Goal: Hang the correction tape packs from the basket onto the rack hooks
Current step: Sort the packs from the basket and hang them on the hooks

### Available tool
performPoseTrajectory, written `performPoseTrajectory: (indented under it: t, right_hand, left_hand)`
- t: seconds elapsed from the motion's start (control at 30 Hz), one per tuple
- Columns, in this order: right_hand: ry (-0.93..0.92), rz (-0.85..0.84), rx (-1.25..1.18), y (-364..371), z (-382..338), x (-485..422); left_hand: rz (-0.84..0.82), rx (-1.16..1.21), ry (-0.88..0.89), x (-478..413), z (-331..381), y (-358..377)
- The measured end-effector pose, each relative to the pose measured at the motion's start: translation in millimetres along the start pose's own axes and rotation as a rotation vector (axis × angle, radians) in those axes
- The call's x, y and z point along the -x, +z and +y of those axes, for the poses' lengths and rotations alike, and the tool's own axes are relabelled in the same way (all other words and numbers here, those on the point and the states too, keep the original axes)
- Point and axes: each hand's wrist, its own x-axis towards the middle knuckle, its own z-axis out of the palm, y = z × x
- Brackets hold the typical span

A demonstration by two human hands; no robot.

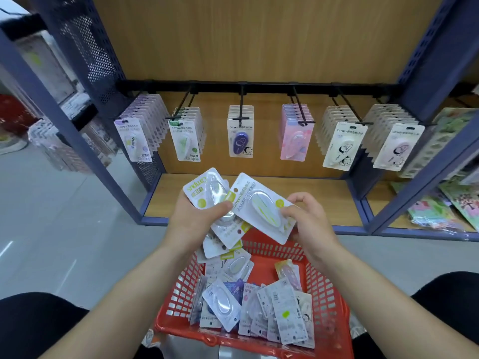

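Your left hand grips a fanned bunch of packs; your right hand pinches one yellow-green pack (lying slantwise) above the red basket, where more packs lie, below the loaded rack hooks.

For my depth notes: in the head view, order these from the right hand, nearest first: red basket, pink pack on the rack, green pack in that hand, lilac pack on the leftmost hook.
1. Green pack: pinched by the right hand.
2. Red basket: just below it.
3. Pink pack: ahead, on the rack.
4. Lilac pack: far left hook.
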Motion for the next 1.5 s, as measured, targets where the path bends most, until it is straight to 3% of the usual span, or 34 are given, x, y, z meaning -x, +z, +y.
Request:
performPoseTrajectory:
  t: [0.17,0.43,0.8,1.07,1.23,1.5]
  right_hand:
    - [-0.113,-0.256,0.112,4.8,-4.4,0.9]
    - [-0.132,-0.357,0.142,20.3,-12.9,1.5]
    - [-0.226,-0.249,0.049,33.4,-41.5,33.9]
    - [-0.341,-0.272,-0.041,44.8,-123.9,42.3]
    - [-0.429,-0.14,-0.078,56.1,-183.4,26.8]
    - [-0.629,0.116,-0.102,52.0,-272.1,-37.9]
  left_hand:
    - [0.01,-0.007,0.038,-10.3,7.2,0.9]
    - [0.076,0.01,0.097,-18.4,25.7,1.3]
    - [0.057,0.055,0.196,2.5,78.8,4.3]
    - [0.07,0.117,0.314,14.6,138.9,-27.6]
    - [0.077,0.148,0.377,5.7,176.5,-43.1]
    - [-0.08,0.161,0.52,-33.8,237.7,-29.8]
